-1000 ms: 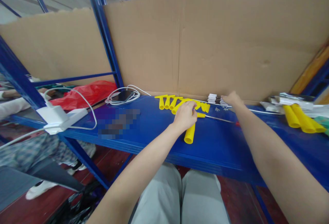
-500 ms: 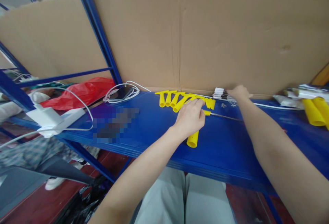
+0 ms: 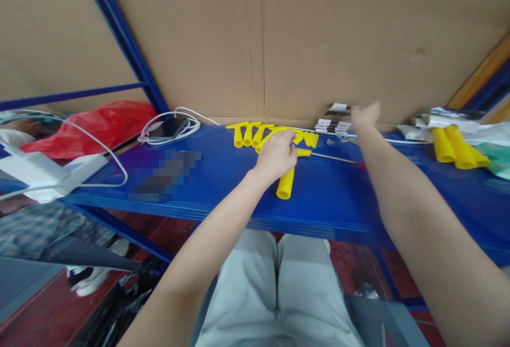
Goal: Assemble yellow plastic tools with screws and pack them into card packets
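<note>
My left hand [image 3: 277,157] is closed around a yellow T-shaped plastic piece [image 3: 285,184], whose hollow tube end points toward me over the blue shelf. Farther back and to the right, my right hand [image 3: 365,115] pinches a flat black-and-white piece [image 3: 338,107], raised above a stack of similar flat pieces [image 3: 330,125]. Behind my left hand, several yellow T-shaped pieces [image 3: 247,133] stand in a row. Small yellow wedge-like pieces [image 3: 311,139] lie beside them. A screwdriver [image 3: 333,157] with a thin metal shaft and red handle lies between my hands.
Small metal bits [image 3: 330,142] lie near the stack. More yellow tubes [image 3: 454,146] and plastic bags sit at the right. On the left are a coiled white cable [image 3: 187,130], a red bag [image 3: 95,129] and a white power strip [image 3: 79,174]. Cardboard [image 3: 319,33] closes the back.
My right hand has lifted a flat black-and-white piece off the stack. My left hand still holds the yellow T-shaped piece. The camera view has tilted down and turned right.
</note>
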The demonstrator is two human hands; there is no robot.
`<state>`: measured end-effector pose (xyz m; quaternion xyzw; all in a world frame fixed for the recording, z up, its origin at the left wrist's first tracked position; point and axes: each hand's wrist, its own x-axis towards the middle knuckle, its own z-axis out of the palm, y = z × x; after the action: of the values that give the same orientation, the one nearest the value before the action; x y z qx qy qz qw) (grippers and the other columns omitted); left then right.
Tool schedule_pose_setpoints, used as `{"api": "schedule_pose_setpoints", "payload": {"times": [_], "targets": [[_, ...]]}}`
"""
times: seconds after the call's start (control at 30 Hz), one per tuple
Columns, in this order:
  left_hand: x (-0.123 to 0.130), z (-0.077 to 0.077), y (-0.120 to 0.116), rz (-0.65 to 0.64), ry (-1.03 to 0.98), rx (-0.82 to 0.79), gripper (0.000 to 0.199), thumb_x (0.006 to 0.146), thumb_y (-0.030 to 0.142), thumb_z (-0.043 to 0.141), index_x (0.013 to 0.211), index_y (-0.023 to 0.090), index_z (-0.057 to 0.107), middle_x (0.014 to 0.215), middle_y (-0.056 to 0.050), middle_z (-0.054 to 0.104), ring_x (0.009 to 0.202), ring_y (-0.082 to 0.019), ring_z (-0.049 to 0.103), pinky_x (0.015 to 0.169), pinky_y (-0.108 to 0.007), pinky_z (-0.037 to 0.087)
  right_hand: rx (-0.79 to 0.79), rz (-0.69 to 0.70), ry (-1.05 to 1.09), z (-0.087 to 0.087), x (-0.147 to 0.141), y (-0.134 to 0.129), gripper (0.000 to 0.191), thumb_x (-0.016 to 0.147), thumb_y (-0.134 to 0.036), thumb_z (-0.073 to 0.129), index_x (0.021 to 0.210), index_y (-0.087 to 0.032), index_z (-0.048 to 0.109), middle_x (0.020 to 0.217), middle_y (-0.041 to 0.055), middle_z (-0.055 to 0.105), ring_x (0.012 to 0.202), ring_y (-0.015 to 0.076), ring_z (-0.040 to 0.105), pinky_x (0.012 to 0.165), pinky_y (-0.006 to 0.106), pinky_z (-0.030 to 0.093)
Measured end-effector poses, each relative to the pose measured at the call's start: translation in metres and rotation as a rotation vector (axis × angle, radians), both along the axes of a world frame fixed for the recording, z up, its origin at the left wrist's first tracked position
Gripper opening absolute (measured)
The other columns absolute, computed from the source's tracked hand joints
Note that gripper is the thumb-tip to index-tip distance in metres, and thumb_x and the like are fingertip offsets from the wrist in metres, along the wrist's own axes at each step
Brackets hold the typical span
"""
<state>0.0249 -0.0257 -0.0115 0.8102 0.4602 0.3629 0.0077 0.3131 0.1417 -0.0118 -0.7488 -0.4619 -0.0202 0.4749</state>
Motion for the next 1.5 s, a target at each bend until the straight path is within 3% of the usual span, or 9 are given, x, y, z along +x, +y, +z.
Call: {"api": "schedule_pose_setpoints", "payload": {"times": [0.07, 0.2, 0.4, 0.53, 0.7, 0.83, 1.0, 1.3, 1.5], "targets": [[-0.001, 0.000, 0.004, 0.029, 0.001, -0.008, 0.021, 0.081, 0.008, 0.047, 0.097, 0.015, 0.059, 0.104, -0.010, 0.066, 0.100, -0.022, 0.060, 0.092, -0.038, 0.046, 0.076, -0.035, 0.008, 0.003, -0.005, -0.015, 0.045, 0.086, -0.032, 0.052, 0.125, -0.011, 0.041, 0.124, 0.0186, 0.052, 0.118, 0.0271, 0.052, 0.098, 0.041, 0.042], [-0.004, -0.003, 0.011, 0.080, -0.024, -0.021, 0.024, 0.081, 0.007, 0.046, 0.098, 0.015, 0.060, 0.105, -0.011, 0.066, 0.102, -0.022, 0.059, 0.092, -0.037, 0.046, 0.181, 0.143, -0.061, 0.000, -0.017, -0.052, 0.049, 0.086, -0.031, 0.051, 0.127, -0.008, 0.036, 0.120, 0.0194, 0.054, 0.106, 0.0225, 0.058, 0.093, 0.036, 0.044], [-0.007, -0.006, 0.019, 0.113, -0.084, -0.115, 0.023, 0.081, 0.007, 0.048, 0.098, 0.014, 0.062, 0.103, -0.012, 0.067, 0.097, -0.021, 0.060, 0.090, -0.036, 0.046, 0.178, 0.138, -0.119, -0.003, -0.020, -0.089, 0.057, 0.090, -0.038, 0.047, 0.137, -0.011, 0.030, 0.130, 0.0215, 0.048, 0.114, 0.0269, 0.055, 0.083, 0.036, 0.049], [-0.006, -0.003, 0.017, 0.115, -0.102, -0.176, 0.012, 0.081, 0.017, 0.053, 0.083, 0.015, 0.064, 0.093, -0.012, 0.068, 0.095, -0.025, 0.062, 0.086, -0.037, 0.047, 0.279, 0.147, 0.140, 0.005, -0.020, -0.100, 0.051, 0.085, -0.034, 0.054, 0.129, -0.011, 0.043, 0.123, 0.0195, 0.055, 0.112, 0.0267, 0.058, 0.079, 0.035, 0.052], [-0.008, 0.000, 0.011, 0.166, 0.036, -0.343, 0.042, 0.076, 0.053, 0.059, 0.051, 0.020, 0.054, 0.067, -0.010, 0.061, 0.092, -0.032, 0.064, 0.080, -0.038, 0.048, 0.387, 0.386, 0.564, 0.011, -0.022, -0.105, 0.025, 0.072, -0.019, 0.065, 0.095, -0.014, 0.058, 0.099, 0.0099, 0.067, 0.099, 0.0228, 0.065, 0.077, 0.033, 0.056], [-0.010, -0.001, 0.012, 0.043, 0.217, -0.432, 0.041, 0.068, 0.053, 0.064, 0.045, 0.023, 0.048, 0.053, -0.005, 0.055, 0.075, -0.027, 0.065, 0.066, -0.031, 0.047, 0.411, 0.427, 0.733, 0.011, -0.027, -0.110, 0.024, 0.065, -0.011, 0.066, 0.083, -0.017, 0.053, 0.090, 0.0043, 0.068, 0.093, 0.0186, 0.067, 0.077, 0.030, 0.057], [-0.006, -0.002, 0.011, 0.018, 0.188, -0.433, 0.036, 0.064, 0.045, 0.064, 0.041, 0.023, 0.046, 0.049, -0.002, 0.052, 0.065, -0.022, 0.061, 0.057, -0.028, 0.043, 0.290, 0.533, 0.669, 0.013, -0.039, -0.121, 0.016, 0.072, -0.016, 0.065, 0.084, -0.018, 0.054, 0.085, 0.0038, 0.069, 0.092, 0.0174, 0.068, 0.077, 0.028, 0.057], [-0.008, 0.010, 0.003, -0.097, -0.415, -0.807, 0.012, 0.076, 0.024, 0.056, 0.066, 0.018, 0.059, 0.061, -0.005, 0.064, 0.052, -0.016, 0.058, 0.052, -0.029, 0.047, 0.076, 0.829, 0.707, 0.015, -0.064, -0.145, 0.028, 0.064, -0.013, 0.080, 0.088, -0.017, 0.066, 0.086, 0.0036, 0.073, 0.082, 0.0177, 0.071, 0.084, 0.034, 0.058], [-0.024, 0.030, 0.033, 0.029, -0.761, -0.759, 0.009, 0.084, 0.024, 0.049, 0.086, 0.018, 0.055, 0.062, -0.003, 0.057, 0.047, -0.015, 0.054, 0.053, -0.030, 0.049, 0.046, 0.857, 0.663, 0.014, -0.063, -0.146, 0.010, 0.078, -0.014, 0.069, 0.087, -0.016, 0.068, 0.094, 0.0058, 0.074, 0.090, 0.0156, 0.070, 0.093, 0.034, 0.054]]}}
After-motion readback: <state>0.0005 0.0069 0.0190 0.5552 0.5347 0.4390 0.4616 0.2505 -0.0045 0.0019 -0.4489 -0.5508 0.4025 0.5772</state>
